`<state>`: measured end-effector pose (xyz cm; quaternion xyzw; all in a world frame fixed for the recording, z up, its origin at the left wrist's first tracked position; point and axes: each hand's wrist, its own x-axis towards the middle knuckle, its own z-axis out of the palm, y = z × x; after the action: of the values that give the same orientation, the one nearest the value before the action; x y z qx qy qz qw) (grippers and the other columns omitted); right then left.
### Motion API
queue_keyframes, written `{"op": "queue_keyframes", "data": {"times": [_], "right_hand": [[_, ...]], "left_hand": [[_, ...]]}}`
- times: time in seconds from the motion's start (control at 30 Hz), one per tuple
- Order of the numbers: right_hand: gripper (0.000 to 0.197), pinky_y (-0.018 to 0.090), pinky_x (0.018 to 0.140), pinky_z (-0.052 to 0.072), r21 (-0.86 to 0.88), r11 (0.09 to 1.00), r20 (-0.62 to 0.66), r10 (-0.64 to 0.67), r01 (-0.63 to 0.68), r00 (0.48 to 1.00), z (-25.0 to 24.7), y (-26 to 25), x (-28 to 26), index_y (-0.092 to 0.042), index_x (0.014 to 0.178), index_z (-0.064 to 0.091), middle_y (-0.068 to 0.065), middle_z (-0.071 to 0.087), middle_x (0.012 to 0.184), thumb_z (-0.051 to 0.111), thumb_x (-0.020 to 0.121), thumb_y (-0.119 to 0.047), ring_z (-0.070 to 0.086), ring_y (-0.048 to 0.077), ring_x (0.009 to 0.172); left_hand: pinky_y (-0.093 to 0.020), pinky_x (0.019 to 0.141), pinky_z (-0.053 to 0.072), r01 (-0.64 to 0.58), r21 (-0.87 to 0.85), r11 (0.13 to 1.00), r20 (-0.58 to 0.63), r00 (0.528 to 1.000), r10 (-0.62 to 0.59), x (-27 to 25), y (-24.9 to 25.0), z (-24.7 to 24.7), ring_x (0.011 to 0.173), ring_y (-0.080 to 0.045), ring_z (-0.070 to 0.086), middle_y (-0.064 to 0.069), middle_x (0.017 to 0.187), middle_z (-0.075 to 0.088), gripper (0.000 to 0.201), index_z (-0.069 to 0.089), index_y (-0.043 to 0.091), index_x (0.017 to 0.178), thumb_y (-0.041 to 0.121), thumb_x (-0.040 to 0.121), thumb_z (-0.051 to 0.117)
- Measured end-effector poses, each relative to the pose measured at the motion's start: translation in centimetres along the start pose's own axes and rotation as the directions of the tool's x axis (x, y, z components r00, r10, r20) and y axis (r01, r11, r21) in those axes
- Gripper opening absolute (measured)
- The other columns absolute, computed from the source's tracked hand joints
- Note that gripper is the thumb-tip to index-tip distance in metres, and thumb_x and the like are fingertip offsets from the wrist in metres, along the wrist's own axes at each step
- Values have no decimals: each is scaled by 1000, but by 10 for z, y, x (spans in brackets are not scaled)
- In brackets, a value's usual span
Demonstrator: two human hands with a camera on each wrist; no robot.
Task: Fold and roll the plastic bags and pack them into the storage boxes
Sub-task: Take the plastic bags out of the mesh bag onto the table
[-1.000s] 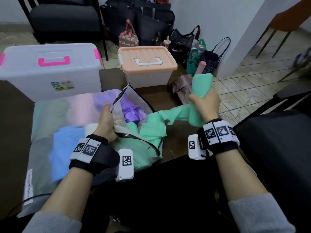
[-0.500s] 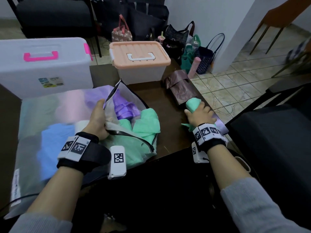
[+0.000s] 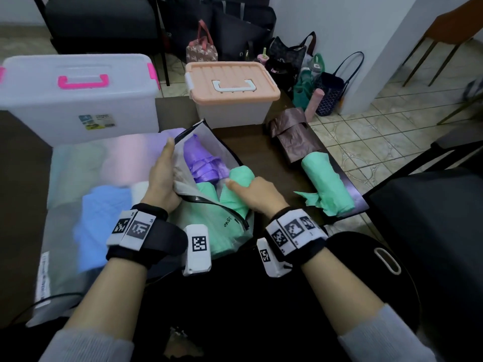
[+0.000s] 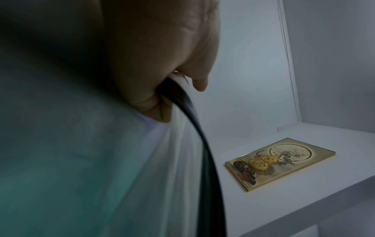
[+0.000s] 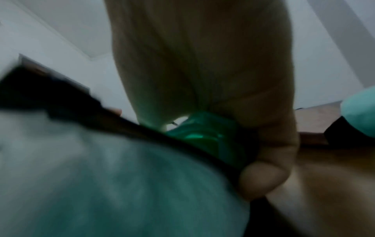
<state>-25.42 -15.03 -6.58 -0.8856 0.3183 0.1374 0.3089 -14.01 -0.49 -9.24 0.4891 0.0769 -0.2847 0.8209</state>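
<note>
Holding the zip pouch point(image 3: 222, 226) mouth wide with my left hand point(image 3: 159, 178) pinching its edge, so my right hand point(image 3: 251, 194) can grip a green bag point(image 3: 235, 189) inside. Another green roll point(image 3: 326, 184) waits aside on the desk point(image 3: 271, 158), clear of the boxes.

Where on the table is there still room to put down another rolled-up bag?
One bare strip of dark table lies between the frosted zip pouch and the brown folded bags, in front of the peach-lidded box. A smaller bare bit shows between the two boxes. The right edge is crowded: the green roll fills it. The left side is covered by the pouch.
</note>
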Motion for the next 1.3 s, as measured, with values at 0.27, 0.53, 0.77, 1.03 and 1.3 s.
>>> {"op": "queue_keyframes", "data": {"times": [0.27, 0.53, 0.77, 1.03, 1.3], "right_hand": [[66, 42, 98, 24, 70, 996, -147, 64, -54, 987, 10, -9, 11, -6, 129, 38, 12, 48, 130, 56, 82, -49, 34, 30, 125], [43, 34, 90, 44, 486, 817, -513, -19, 309, 858, -35, 3, 9, -13, 115, 36, 11, 51, 117, 62, 83, -24, 53, 25, 105], [63, 45, 91, 39, -82, 997, -662, -51, -4, 748, -64, 48, 11, -4, 135, 31, 19, 41, 126, 60, 84, -27, 45, 35, 113], [56, 56, 103, 26, -291, 918, -601, 44, -269, 798, -38, 82, 14, -5, 125, 40, 20, 44, 125, 61, 82, -34, 34, 35, 121], [58, 64, 107, 13, -258, 932, -543, 79, -255, 836, -32, 92, 26, -6, 131, 36, 17, 18, 147, 61, 84, -29, 7, 43, 140]], "left_hand": [[-46, 104, 42, 18, -5, 1000, 5, 1000, -18, 5, -2, -4, 114, -24, 61, -8, 123, 64, 66, 58, 15, 127, 60, 79, 58], [-43, 105, 41, 31, -3, 1000, 14, 999, -31, 5, -4, -4, 116, -21, 59, -4, 123, 64, 54, 60, 17, 125, 53, 86, 55], [-45, 105, 41, 15, 24, 1000, -11, 1000, -14, 1, -2, -1, 115, -22, 60, -5, 122, 64, 54, 60, 18, 125, 52, 83, 58], [-42, 102, 44, 15, 32, 999, -20, 1000, -14, -4, -1, 4, 113, -21, 61, -4, 122, 65, 44, 58, 20, 126, 46, 92, 51], [-39, 99, 47, 30, 57, 998, -34, 999, -28, -11, 1, 7, 113, -21, 61, -5, 122, 64, 43, 58, 19, 127, 45, 93, 48]]}}
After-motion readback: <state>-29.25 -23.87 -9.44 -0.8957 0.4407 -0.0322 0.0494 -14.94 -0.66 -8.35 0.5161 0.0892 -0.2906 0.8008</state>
